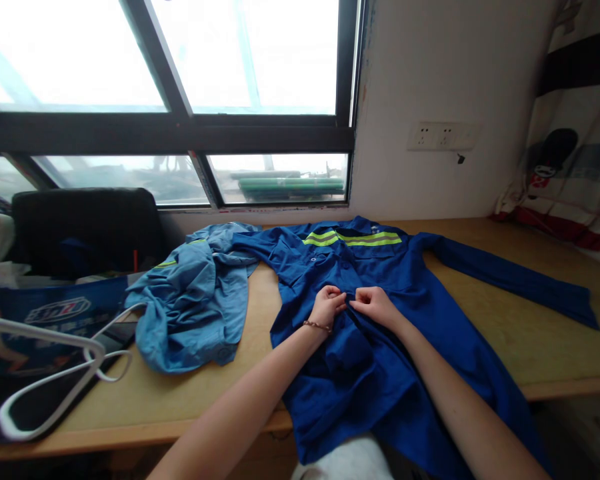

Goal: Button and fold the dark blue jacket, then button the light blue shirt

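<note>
I saw the dark blue shirt point(383, 270) spread across the desk point(525, 340); the left hand point(327, 306) and right hand point(377, 306) each held its front in a pinching grip; a paler, crumpled garment point(193, 303) touched it.

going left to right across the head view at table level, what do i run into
Blue printed bag → light blue garment → left hand → right hand → outstretched dark blue sleeve.
</note>
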`<state>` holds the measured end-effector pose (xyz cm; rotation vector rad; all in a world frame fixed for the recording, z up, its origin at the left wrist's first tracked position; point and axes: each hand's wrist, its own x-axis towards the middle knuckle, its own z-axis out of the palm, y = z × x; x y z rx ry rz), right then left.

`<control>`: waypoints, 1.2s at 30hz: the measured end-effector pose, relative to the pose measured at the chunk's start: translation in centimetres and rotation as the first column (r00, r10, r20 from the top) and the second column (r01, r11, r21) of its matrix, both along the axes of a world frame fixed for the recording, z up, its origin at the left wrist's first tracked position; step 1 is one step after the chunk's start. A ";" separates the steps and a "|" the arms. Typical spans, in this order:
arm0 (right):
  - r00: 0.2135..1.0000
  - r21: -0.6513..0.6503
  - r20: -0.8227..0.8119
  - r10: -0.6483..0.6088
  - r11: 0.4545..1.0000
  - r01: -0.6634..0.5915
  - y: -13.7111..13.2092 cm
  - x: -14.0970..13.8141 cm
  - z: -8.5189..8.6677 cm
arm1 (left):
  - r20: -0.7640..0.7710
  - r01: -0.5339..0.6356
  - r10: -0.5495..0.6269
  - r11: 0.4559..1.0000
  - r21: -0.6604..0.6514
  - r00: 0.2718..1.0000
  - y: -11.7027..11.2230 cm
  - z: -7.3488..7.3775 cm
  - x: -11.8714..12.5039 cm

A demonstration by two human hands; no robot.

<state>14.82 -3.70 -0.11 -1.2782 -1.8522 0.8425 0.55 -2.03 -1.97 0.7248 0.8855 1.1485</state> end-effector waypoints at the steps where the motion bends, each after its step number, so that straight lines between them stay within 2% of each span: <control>1: 0.998 -0.057 -0.065 -0.009 0.998 0.005 0.1 0.1 0.0 | 0.014 0.010 -0.010 1.000 0.017 1.000 0.0 0.0 0.1; 5: 0.953 -0.247 -0.302 -0.031 0.968 -0.047 0.0 0.2 0.4 | 0.050 0.061 -0.066 0.993 0.098 0.997 0.0 -0.2 0.2; 9: 0.937 -0.298 -0.346 -0.052 0.953 -0.057 -0.2 -0.1 0.3 | 0.010 0.086 -0.089 0.979 0.183 0.996 0.1 -0.4 0.0; 12: 0.933 -0.321 -0.346 -0.096 0.947 -0.022 0.3 -0.2 -0.5 | -0.034 0.135 -0.131 0.957 0.255 0.991 0.2 -0.4 -0.1; 17: 0.948 -0.230 -0.270 -0.167 0.967 0.104 1.4 0.3 -2.0 | -0.190 0.191 -0.136 0.931 0.312 0.972 0.6 -0.5 -0.3; 21: 0.944 -0.042 -0.132 -0.303 0.953 0.300 1.0 0.4 -1.0 | -0.434 0.257 -0.067 0.881 0.397 0.898 1.7 -1.1 -0.5; 24: 0.949 0.108 0.012 -0.314 0.944 0.311 -1.3 -0.7 0.8 | -0.550 0.355 -0.048 0.809 0.468 0.834 3.0 -1.4 -0.4; 26: 0.949 0.153 0.138 -0.283 0.953 0.262 -4.0 -1.8 1.7 | -0.592 0.422 -0.062 0.762 0.492 0.803 4.2 -1.6 -0.3; 28: 0.923 0.208 0.255 -0.287 0.949 0.237 -7.5 -2.6 1.8 | -0.616 0.471 -0.084 0.727 0.500 0.783 5.7 -1.7 -0.2; 30: 0.879 0.272 0.337 -0.336 0.929 0.251 -11.1 -2.9 1.0 | -0.634 0.504 -0.101 0.706 0.497 0.766 7.4 -1.8 0.0; 32: 0.825 0.312 0.391 -0.409 0.902 0.299 -14.2 -2.3 -0.7 | -0.654 0.522 -0.102 0.700 0.488 0.749 8.8 -1.8 0.3; 34: 0.784 0.325 0.423 -0.453 0.884 0.335 -16.5 -0.8 -2.5 | -0.678 0.520 -0.080 0.709 0.477 0.731 9.6 -1.7 0.6; 36: 0.786 0.307 0.455 -0.420 0.902 0.304 -17.9 1.5 -3.7 | -0.697 0.515 -0.057 0.717 0.470 0.715 9.2 -1.3 0.5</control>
